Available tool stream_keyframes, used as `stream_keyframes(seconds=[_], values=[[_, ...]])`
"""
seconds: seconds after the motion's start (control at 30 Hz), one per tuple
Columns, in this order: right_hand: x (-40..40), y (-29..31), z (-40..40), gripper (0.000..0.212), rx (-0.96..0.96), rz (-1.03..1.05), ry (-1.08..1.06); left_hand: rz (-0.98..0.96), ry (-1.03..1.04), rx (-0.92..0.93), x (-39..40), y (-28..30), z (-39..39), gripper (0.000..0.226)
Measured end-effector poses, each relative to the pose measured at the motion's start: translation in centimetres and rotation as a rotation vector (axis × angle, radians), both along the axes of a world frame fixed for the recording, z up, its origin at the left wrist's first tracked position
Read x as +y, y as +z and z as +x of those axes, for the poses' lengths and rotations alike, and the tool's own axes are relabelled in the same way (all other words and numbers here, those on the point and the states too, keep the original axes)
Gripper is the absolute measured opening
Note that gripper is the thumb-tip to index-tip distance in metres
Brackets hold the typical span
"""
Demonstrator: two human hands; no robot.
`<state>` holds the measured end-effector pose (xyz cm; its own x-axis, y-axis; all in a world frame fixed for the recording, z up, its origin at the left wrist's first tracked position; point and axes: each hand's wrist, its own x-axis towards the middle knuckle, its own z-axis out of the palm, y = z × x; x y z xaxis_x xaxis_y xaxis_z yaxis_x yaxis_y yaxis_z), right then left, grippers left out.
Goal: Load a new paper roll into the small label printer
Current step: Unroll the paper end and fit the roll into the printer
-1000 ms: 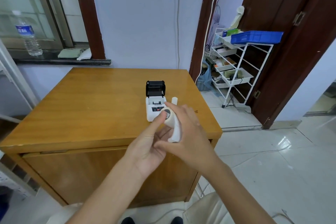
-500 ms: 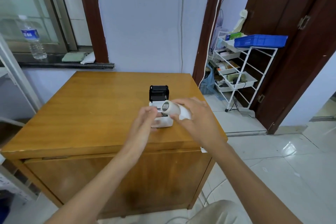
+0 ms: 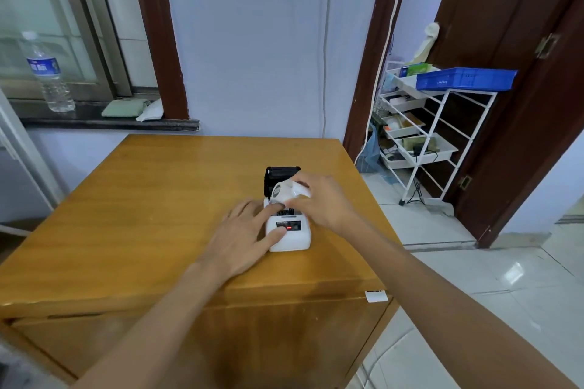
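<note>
- Left hand [image 3: 245,232] spread flat, bracing the white label printer [image 3: 289,235] from 9 o'clock.
- Right hand [image 3: 319,199] pinches the paper roll [image 3: 282,191] above the printer's open bay, black lid [image 3: 279,175] up at 12 o'clock.

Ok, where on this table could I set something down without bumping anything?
The table is bare left of the left hand and behind the printer toward the wall. The near right corner is crowded by both hands, printer and paper roll.
</note>
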<state>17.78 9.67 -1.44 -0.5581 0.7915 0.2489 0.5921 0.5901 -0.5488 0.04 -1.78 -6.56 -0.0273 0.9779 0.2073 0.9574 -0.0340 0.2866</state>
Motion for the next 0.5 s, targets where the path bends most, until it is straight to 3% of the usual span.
stream_keyframes(seconds=[0.17, 0.33, 0.5], values=[[0.9, -0.4, 0.1, 0.026, -0.081, 0.012, 0.053, 0.025, 0.04, -0.097, 0.5, -0.1, -0.1, 0.055], [1.7, 1.2, -0.3, 0.016, -0.327, 0.054, 0.141, 0.063, 0.061, -0.118, 0.8, -0.2, 0.0, 0.047], [1.6, 1.8, -2.4, 0.006, -0.586, 0.233, 0.219, 0.09, 0.028, -0.12, 0.9, -0.7, -0.1, 0.052]])
